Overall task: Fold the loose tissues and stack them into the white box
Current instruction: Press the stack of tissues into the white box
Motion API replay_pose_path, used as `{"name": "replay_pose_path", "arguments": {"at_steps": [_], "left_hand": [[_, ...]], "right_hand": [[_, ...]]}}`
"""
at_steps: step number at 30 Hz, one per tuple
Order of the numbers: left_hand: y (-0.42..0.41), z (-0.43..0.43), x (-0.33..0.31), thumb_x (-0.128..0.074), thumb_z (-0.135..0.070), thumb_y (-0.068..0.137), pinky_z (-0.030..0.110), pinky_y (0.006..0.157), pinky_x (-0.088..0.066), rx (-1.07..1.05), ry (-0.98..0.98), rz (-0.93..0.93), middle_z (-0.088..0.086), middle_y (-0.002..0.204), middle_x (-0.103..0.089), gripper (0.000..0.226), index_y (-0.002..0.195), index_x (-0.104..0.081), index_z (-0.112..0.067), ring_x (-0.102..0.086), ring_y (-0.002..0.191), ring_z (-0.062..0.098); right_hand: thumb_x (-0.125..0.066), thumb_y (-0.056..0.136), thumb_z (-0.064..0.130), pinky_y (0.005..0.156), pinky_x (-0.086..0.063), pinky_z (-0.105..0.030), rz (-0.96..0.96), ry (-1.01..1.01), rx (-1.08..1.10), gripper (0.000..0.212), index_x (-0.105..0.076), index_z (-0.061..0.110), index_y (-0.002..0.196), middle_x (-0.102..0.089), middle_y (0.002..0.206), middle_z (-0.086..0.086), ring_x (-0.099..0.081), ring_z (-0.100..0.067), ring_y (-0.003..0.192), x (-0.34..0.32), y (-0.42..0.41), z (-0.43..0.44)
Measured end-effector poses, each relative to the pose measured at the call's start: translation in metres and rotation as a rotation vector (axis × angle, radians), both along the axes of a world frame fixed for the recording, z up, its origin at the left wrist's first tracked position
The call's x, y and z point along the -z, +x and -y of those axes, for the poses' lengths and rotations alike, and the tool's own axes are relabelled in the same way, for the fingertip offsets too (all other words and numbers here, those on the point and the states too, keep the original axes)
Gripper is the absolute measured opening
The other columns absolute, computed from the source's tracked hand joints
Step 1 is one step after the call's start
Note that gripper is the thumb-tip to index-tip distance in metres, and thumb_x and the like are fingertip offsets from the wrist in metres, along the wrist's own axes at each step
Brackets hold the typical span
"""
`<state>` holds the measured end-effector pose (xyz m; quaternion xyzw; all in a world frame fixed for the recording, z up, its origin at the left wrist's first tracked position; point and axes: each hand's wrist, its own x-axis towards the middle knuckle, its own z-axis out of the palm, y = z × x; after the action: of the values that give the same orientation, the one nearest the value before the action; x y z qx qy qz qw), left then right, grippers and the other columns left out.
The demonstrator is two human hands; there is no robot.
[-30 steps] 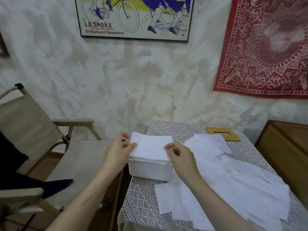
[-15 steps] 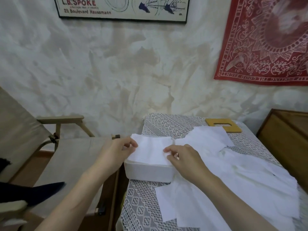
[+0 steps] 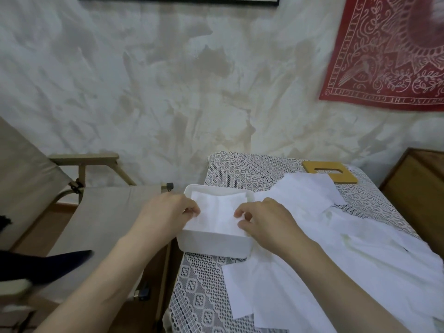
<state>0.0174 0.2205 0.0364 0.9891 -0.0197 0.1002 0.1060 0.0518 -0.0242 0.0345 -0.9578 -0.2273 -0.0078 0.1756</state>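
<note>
Folded tissue (image 3: 217, 210) has gone from riding over the rim to lying down inside the white box (image 3: 213, 243), at the near-left corner of the lace-covered table (image 3: 199, 296). Left hand (image 3: 165, 212) and right hand (image 3: 269, 219) pinch its left and right edges with curled fingers. Progress looks early: many loose tissues (image 3: 312, 272) lie unfolded right of the box. How many tissues sit underneath is hidden. Fingertips are partly hidden too, and the nearest tissues are cut off by the frame edge.

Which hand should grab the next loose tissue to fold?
Probably the right hand: the loose tissues lie on its side of the white box. The left hand, at the box's other edge, would have to cross over.
</note>
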Motion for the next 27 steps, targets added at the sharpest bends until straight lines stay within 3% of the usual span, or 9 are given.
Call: {"name": "replay_pose_path", "arguments": {"at_steps": [7, 14, 17, 23, 27], "left_hand": [[0.003, 0.002, -0.003, -0.06, -0.028, 0.1, 0.031, 0.085, -0.046, 0.019, 0.065, -0.057, -0.006, 0.115, -0.066, 0.025, 0.116, -0.076, -0.037, -0.063, 0.109, 0.019], [-0.003, 0.006, -0.005, -0.063, -0.031, 0.099, 0.027, 0.077, -0.038, 0.002, 0.008, -0.036, -0.01, 0.104, -0.06, 0.023, 0.12, -0.074, -0.033, -0.061, 0.104, 0.014], [-0.011, 0.014, -0.008, -0.065, -0.032, 0.098, 0.029, 0.078, -0.043, -0.015, -0.051, 0.03, -0.009, 0.104, -0.064, 0.021, 0.118, -0.073, -0.03, -0.061, 0.1, 0.014], [-0.03, 0.055, -0.01, -0.065, -0.036, 0.098, 0.036, 0.084, -0.052, 0.013, -0.229, 0.093, -0.016, 0.095, -0.063, 0.02, 0.118, -0.07, -0.036, -0.06, 0.094, 0.01], [-0.045, 0.107, -0.005, -0.06, -0.038, 0.101, 0.031, 0.083, -0.045, 0.036, -0.256, 0.103, -0.017, 0.097, -0.065, 0.023, 0.124, -0.065, -0.042, -0.056, 0.092, 0.006]], "right_hand": [[-0.055, 0.1, 0.04, 0.08, -0.042, -0.033, 0.021, -0.038, -0.03, 0.02, -0.07, 0.034, 0.112, -0.069, 0.107, 0.012, -0.046, -0.016, 0.107, -0.003, -0.002, 0.0], [-0.053, 0.1, 0.037, 0.084, -0.047, -0.035, 0.015, 0.051, -0.042, 0.019, -0.07, 0.033, 0.109, -0.07, 0.103, 0.014, -0.049, -0.015, 0.104, -0.002, -0.006, 0.004], [-0.055, 0.099, 0.038, 0.086, -0.047, -0.034, 0.03, 0.137, -0.038, 0.02, -0.072, 0.034, 0.109, -0.07, 0.103, 0.017, -0.052, -0.012, 0.103, -0.002, -0.014, 0.011], [-0.058, 0.1, 0.04, 0.083, -0.042, -0.025, 0.033, 0.287, -0.028, 0.016, -0.071, 0.037, 0.108, -0.069, 0.104, 0.023, -0.056, -0.002, 0.097, -0.007, -0.038, 0.041], [-0.061, 0.098, 0.039, 0.08, -0.043, -0.017, -0.006, 0.317, 0.043, 0.011, -0.07, 0.037, 0.103, -0.07, 0.098, 0.024, -0.061, 0.001, 0.089, -0.003, -0.054, 0.08]]}}
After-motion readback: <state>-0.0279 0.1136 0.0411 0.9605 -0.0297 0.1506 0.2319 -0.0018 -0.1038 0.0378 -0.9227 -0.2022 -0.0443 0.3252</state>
